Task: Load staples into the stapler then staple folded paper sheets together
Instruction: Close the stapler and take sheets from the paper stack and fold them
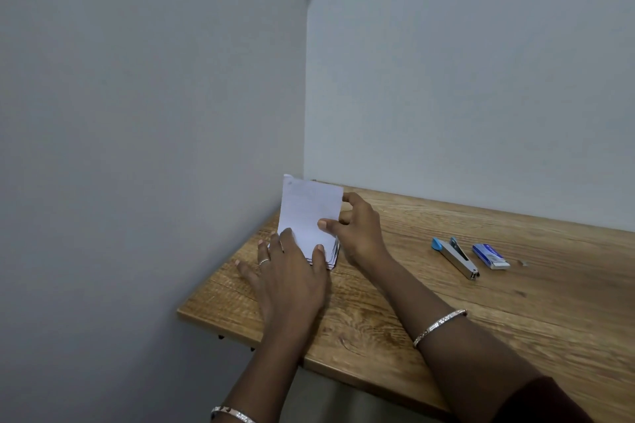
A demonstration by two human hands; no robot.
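A stack of folded white paper sheets (pixel 331 256) lies near the left end of the wooden table (pixel 446 319). My left hand (pixel 292 282) lies flat on the stack with straight fingers, pressing it down. My right hand (pixel 357 230) pinches the right edge of the top sheet (pixel 309 213) between thumb and fingers and holds it lifted upright. A silver stapler with a blue end (pixel 455 257) lies on the table to the right, untouched. Beside it rests a small blue staple box (pixel 489 256).
Grey walls meet in a corner just behind the paper stack. The table's left edge (pixel 220 271) runs close to my left hand, and its front edge (pixel 309 361) is near my forearms. A tiny metal bit (pixel 524 263) lies right of the staple box.
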